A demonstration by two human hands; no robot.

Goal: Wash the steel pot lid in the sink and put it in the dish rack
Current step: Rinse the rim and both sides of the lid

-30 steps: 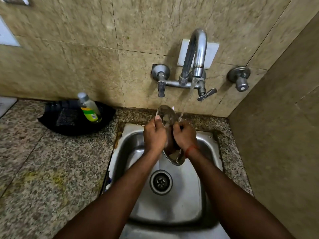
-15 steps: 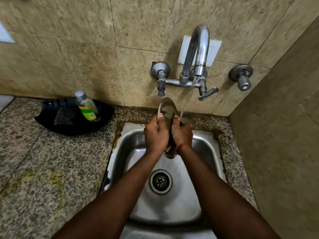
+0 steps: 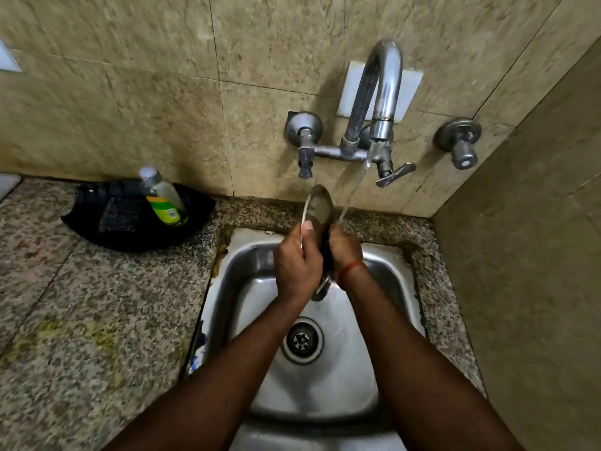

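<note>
The steel pot lid [image 3: 319, 206] stands nearly on edge over the steel sink [image 3: 387, 281], its top rim just below the running water [image 3: 356, 183]. My left hand [image 3: 297, 265] grips the lid's left rim, thumb on the edge. My right hand [image 3: 344, 247] presses against the lid's right face; something dark sits between palm and lid, and I cannot tell what it is. A red thread circles my right wrist. The lid's lower rim pokes out beneath both hands.
The curved tap [image 3: 380, 92] on the tiled wall is running; valves sit left [image 3: 304, 128] and right [image 3: 460, 138]. A black tray [image 3: 107, 229] with a green-labelled soap bottle [image 3: 162, 196] rests on the granite counter [image 3: 81, 320] at left. The sink drain [image 3: 302, 340] lies below. A wall stands close at right.
The lid has turned from a tilted face to nearly edge-on, and my right hand has slid along its right face. Both hands stay under the tap's stream.
</note>
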